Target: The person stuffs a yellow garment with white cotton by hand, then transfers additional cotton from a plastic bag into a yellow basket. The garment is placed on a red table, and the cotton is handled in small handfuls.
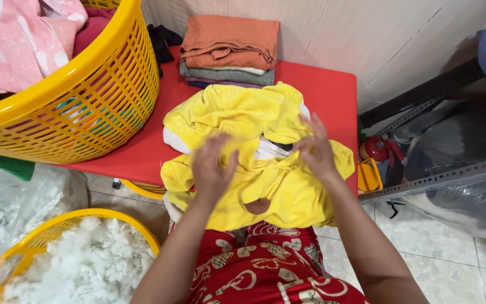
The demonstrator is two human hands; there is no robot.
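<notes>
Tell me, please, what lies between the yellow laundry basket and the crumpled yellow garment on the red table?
In the head view, only a bare strip of the red table separates the yellow laundry basket from the yellow garment; nothing else lies there.

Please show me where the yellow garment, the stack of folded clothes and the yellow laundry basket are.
yellow garment (237, 112): head view, upper bunched part.
stack of folded clothes (229, 39): head view, orange top piece.
yellow laundry basket (94, 107): head view, slotted side wall.

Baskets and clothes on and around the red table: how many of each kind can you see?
Yellow baskets: 3, a big one on the red table, one holding white stuffing on the floor, one partly hidden below the table.
Folded clothes in the stack: about 4.
Yellow garment under both hands: 1.
Total: about 8.
</notes>
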